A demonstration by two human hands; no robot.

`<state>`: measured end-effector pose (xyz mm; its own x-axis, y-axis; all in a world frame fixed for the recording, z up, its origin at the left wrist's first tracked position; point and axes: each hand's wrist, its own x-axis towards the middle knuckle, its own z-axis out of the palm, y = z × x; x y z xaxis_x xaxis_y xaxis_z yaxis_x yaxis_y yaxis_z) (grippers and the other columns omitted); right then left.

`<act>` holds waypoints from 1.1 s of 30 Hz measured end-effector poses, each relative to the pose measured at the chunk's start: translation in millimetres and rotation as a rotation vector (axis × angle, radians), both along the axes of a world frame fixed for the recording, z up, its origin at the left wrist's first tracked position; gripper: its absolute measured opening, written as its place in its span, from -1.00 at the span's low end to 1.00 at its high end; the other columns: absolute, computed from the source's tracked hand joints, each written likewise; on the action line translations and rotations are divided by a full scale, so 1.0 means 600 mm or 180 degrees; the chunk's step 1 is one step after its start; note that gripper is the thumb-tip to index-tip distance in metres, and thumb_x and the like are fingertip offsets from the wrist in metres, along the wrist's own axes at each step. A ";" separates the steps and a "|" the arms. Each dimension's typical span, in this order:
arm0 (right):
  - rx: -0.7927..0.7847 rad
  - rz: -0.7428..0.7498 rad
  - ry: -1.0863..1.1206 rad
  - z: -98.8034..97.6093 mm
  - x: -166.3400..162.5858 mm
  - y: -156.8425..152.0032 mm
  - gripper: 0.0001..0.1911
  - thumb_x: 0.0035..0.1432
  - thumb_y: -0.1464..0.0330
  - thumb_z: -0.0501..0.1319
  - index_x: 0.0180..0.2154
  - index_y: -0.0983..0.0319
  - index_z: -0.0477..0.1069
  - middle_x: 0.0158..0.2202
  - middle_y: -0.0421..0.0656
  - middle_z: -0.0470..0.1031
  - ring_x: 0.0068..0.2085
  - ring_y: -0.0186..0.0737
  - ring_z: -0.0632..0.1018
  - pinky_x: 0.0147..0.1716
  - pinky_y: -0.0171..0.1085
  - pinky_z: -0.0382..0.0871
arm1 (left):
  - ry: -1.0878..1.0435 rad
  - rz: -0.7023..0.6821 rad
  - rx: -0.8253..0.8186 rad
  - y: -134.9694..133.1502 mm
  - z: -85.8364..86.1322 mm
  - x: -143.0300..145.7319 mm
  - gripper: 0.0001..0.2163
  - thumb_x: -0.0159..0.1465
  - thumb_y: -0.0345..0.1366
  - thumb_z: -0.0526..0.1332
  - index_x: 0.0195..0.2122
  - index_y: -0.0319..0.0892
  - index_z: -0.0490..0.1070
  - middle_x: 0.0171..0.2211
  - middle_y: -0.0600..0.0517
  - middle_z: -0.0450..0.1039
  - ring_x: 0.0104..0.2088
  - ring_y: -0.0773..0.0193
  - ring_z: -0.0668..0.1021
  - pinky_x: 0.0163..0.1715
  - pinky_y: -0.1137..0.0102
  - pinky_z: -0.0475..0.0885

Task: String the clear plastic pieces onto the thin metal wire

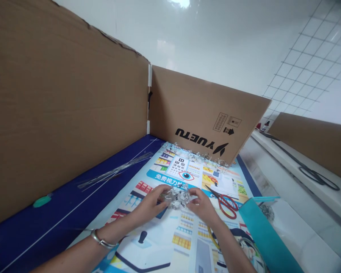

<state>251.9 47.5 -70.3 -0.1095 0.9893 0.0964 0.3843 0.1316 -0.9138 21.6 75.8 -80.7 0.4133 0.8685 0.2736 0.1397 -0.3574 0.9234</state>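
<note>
Between both hands is a small clump of clear and silvery, bead-like pieces with dark specks [176, 198]; its exact kind is too small to tell. My left hand [152, 204], with a silver bangle at the wrist, closes its fingers on the clump's left side. On the opposite side, the fingers and thumb of my right hand [203, 204] pinch its edge. Scissors with red handles [226, 204] lie just right of my right hand, blades pointing away to the left. Under everything is a printed mat [161, 246] with an eye chart picture.
Cardboard panels [170, 102] stand to the left and at the back. Along the back panel's foot lie several similar shiny clumps [200, 156]. Thin wires [115, 170] and a green piece [42, 201] rest on the blue surface at left. A teal box [265, 231] is at right.
</note>
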 end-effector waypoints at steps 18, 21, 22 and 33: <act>-0.0546 0.0113 0.0981 0.025 -0.050 -0.041 -0.34 -0.14 0.37 0.34 0.02 0.05 0.15 -0.12 -0.12 0.34 -0.40 -0.32 0.46 -0.43 -0.24 0.37 | -0.1341 0.0599 -0.1022 -0.009 0.088 -0.038 -0.86 0.13 -0.27 0.23 -0.30 -0.17 0.39 -0.35 0.07 0.40 -0.45 0.38 0.39 -0.46 0.51 0.26; -0.0466 0.0052 0.0957 0.035 -0.066 -0.055 -0.16 -0.19 0.37 0.38 0.10 -0.03 0.03 0.03 -0.09 0.22 -0.34 -0.29 0.46 -0.39 -0.20 0.39 | -0.1388 0.0655 -0.1157 -0.015 0.094 -0.036 -0.89 0.12 -0.30 0.23 -0.34 -0.18 0.37 -0.39 0.09 0.37 -0.51 0.42 0.34 -0.51 0.52 0.22; -0.0418 0.0050 0.0958 0.038 -0.071 -0.059 -0.12 -0.22 0.37 0.40 0.11 -0.05 0.01 0.07 -0.08 0.18 -0.31 -0.26 0.45 -0.37 -0.19 0.39 | -0.1367 0.0662 -0.1179 -0.018 0.096 -0.035 -0.90 0.12 -0.31 0.22 -0.34 -0.18 0.36 -0.38 0.09 0.36 -0.51 0.42 0.34 -0.51 0.52 0.22; -0.0441 0.0519 0.2365 0.049 -0.083 -0.072 -0.56 -0.04 0.29 0.28 -0.08 0.13 0.28 -0.16 -0.12 0.39 -0.10 -0.12 0.43 -0.24 -0.19 0.35 | -0.0655 0.0604 -0.0357 -0.070 0.171 -0.012 -0.90 0.16 -0.27 0.20 -0.34 -0.17 0.34 -0.16 0.02 0.33 -0.33 0.32 0.37 -0.36 0.46 0.27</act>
